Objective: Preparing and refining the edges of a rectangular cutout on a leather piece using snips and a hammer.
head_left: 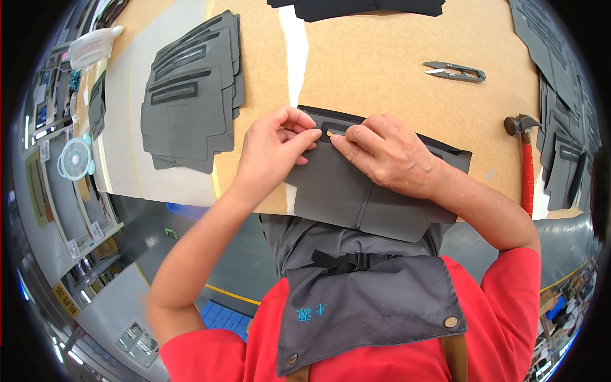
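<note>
"Where is the grey panel (328,197) laid?"
"Across the near edge of the bench (382,70), partly overhanging; snips (468,73) are placed beyond, to the right."
"And the hands?"
"The left hand (270,149) and right hand (396,156) are curled close together over its far part, thumbs near forefingers. A tan piece (330,134) is seen at the right fingertips; whether anything is gripped cannot be told."
</note>
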Demonstrator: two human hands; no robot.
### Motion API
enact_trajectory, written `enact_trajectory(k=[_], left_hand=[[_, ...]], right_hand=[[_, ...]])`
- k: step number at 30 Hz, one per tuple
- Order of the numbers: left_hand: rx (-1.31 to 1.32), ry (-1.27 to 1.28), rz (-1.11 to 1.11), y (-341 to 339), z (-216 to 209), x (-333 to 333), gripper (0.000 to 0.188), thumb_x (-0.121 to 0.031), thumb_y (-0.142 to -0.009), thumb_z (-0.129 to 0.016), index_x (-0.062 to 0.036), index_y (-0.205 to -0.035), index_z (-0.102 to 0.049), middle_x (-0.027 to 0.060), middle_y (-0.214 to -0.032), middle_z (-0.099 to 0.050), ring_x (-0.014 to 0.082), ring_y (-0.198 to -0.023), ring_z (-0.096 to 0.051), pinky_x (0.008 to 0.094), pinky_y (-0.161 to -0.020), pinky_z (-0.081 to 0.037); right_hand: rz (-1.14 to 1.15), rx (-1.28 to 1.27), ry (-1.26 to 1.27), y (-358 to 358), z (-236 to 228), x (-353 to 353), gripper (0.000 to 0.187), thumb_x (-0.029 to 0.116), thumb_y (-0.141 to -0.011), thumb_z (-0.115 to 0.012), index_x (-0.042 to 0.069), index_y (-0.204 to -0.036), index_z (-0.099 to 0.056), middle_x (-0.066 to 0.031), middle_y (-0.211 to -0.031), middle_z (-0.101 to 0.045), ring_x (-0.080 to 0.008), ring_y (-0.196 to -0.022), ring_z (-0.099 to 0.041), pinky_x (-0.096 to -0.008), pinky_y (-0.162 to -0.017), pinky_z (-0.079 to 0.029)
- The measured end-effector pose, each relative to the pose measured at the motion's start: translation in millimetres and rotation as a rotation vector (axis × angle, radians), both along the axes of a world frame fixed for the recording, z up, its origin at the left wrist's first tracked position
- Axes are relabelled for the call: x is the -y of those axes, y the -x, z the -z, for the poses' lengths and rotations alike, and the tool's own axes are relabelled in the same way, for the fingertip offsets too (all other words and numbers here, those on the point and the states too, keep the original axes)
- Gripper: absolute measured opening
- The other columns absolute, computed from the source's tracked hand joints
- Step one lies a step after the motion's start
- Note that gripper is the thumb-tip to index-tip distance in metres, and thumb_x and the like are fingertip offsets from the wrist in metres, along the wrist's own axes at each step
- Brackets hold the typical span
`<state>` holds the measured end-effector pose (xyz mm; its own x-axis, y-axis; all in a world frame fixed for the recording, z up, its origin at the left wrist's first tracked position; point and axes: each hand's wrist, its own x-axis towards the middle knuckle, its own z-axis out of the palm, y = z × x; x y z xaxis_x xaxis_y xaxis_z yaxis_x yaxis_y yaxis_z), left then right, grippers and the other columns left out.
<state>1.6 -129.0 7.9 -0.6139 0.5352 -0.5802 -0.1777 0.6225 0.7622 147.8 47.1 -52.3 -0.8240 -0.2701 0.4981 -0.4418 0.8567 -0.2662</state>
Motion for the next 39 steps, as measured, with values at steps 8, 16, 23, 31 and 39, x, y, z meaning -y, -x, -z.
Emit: enact_trajectory(k=[8,16,23,31,39], left_hand=[[-0.977,-0.204,0.445,-40,33,30,0.038,0.005,-0.088,-0.071,-0.0052,-0.124,-0.072,0.0099,-0.109,-0.064,0.0292,-0.099,-0.059,0.0374,-0.085,-0.051],[-1.193,-0.239,0.502,-41,46,35,0.05,0.008,-0.08,-0.071,-0.0058,-0.128,-0.07,0.0077,-0.111,-0.062,0.028,-0.099,-0.058,0.0384,-0.087,-0.051],[-1.18,-0.264,0.485,-40,49,37,0.055,0.008,-0.078,-0.07,-0.0089,-0.13,-0.069,0.0077,-0.112,-0.06,0.0281,-0.1,-0.057,0.0389,-0.088,-0.051],[-1.267,-0.207,0.598,-40,49,40,0.052,0.001,-0.081,-0.068,-0.0153,-0.13,-0.071,0.0061,-0.116,-0.056,0.0255,-0.104,-0.055,0.0382,-0.091,-0.049],[-1.28,-0.097,0.724,-44,36,45,0.049,-0.005,-0.082,-0.067,-0.0102,-0.13,-0.07,0.0032,-0.119,-0.057,0.0225,-0.109,-0.058,0.0361,-0.089,-0.047]], right_hand=[[-0.004,0.027,-0.017,1,-1,-1,0.042,0.011,-0.079,-0.066,-0.003,-0.118,-0.067,-0.0065,-0.099,-0.058,-0.022,-0.09,-0.056,-0.033,-0.077,-0.051],[0.085,0.173,0.192,-6,-6,-5,0.028,0.006,-0.077,-0.074,0.004,-0.104,-0.067,-0.007,-0.091,-0.06,-0.0243,-0.084,-0.058,-0.0358,-0.077,-0.052],[0.091,0.195,0.195,-17,-7,-8,0.045,0.0,-0.075,-0.076,0.008,-0.119,-0.073,-0.0042,-0.095,-0.062,-0.0214,-0.082,-0.058,-0.0344,-0.07,-0.051],[0.039,0.115,0.01,-21,-14,-5,0.049,-0.001,-0.074,-0.075,0.007,-0.122,-0.071,-0.0045,-0.095,-0.061,-0.0225,-0.08,-0.058,-0.0337,-0.07,-0.051],[0.139,0.238,0.278,-30,-16,-2,0.039,0.002,-0.074,-0.077,0.005,-0.112,-0.072,-0.0046,-0.088,-0.063,-0.0217,-0.082,-0.059,-0.0344,-0.07,-0.052]])
